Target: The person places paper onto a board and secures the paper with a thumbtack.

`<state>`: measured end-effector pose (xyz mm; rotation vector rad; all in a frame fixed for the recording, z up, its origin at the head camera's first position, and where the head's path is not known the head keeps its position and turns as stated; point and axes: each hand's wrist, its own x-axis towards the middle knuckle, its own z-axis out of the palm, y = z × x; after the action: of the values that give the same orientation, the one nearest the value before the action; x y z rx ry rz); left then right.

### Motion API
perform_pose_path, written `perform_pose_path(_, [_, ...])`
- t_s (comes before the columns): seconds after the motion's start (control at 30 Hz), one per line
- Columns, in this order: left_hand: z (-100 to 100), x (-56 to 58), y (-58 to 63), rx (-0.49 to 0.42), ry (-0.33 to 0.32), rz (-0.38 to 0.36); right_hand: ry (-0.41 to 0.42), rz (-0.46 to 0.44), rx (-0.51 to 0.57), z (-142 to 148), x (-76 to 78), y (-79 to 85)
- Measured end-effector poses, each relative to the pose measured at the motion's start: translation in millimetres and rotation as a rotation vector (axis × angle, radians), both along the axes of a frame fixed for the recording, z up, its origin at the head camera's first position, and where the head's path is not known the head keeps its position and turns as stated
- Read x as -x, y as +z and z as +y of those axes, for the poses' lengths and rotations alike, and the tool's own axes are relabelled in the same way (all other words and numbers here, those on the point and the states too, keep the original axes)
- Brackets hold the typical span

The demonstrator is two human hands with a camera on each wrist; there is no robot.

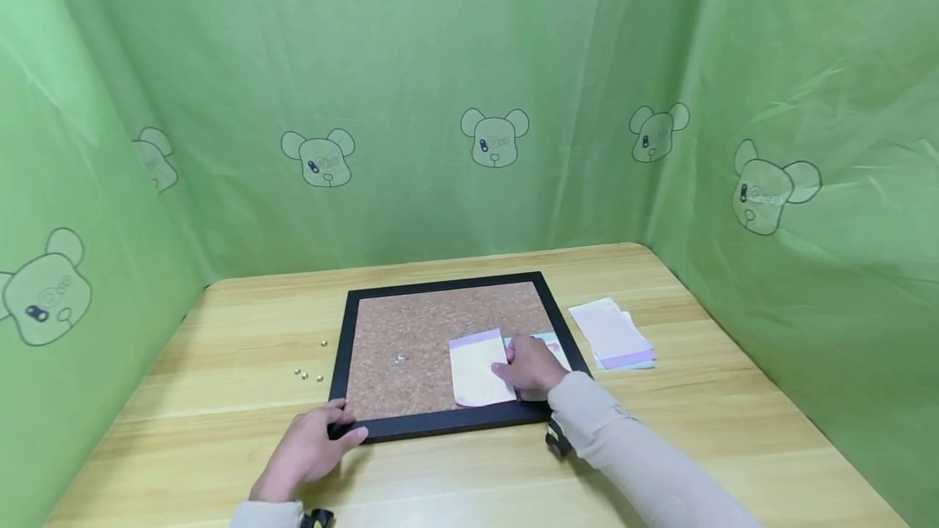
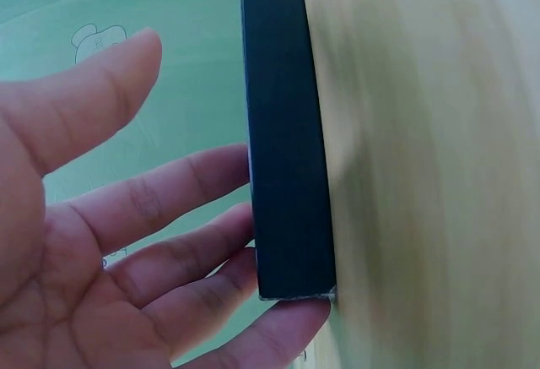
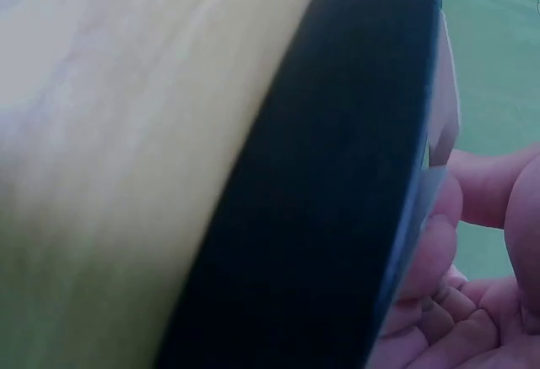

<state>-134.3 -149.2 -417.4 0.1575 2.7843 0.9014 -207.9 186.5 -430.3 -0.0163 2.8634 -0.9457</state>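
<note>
Got curled fingers on the right grip (image 1: 534, 365), thumb over the right edge of a white rectangular paper card with a purple strip (image 1: 477, 369); honestly can't tell if pinching it. Lies just left of that grip, on a brown cork board (image 1: 411, 320) with a black frame (image 1: 440, 424). Got the left grip (image 1: 314, 442) loosely spread, touching the frame's near-left corner.

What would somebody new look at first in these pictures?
Probably the big green curtain behind and beside the wooden table, with its cartoon animal faces. Next, the black-framed cork board on the table, with the left hand at its near left corner and the right hand at a white paper on it. Then four tiny shiny bits left of the board.
</note>
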Motion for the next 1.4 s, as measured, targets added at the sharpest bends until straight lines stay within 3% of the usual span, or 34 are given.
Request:
perform_pose_path(0.4, [0.1, -0.4, -0.1, -0.01, 0.004, 0.015, 0.018, 0.005, 0.002, -0.8, 1.9, -1.3])
perform_pose_path(0.93, [-3.7, 3.6, 6.5, 0.0, -0.023, 0.023, 0.035, -0.034, -0.079, -1.0, 5.4, -0.6])
perform_pose_path(1.17, [-5.8, 12.8, 18.7, 0.026, -0.048, 0.019, 0.068, 0.006, -0.096, 1.0, 5.7, -2.3])
perform_pose_path(1.4, [-17.4, 31.2, 28.4, 0.05, -0.035, 0.049, 0.118, 0.076, -0.109, 2.8, 7.0, -5.4])
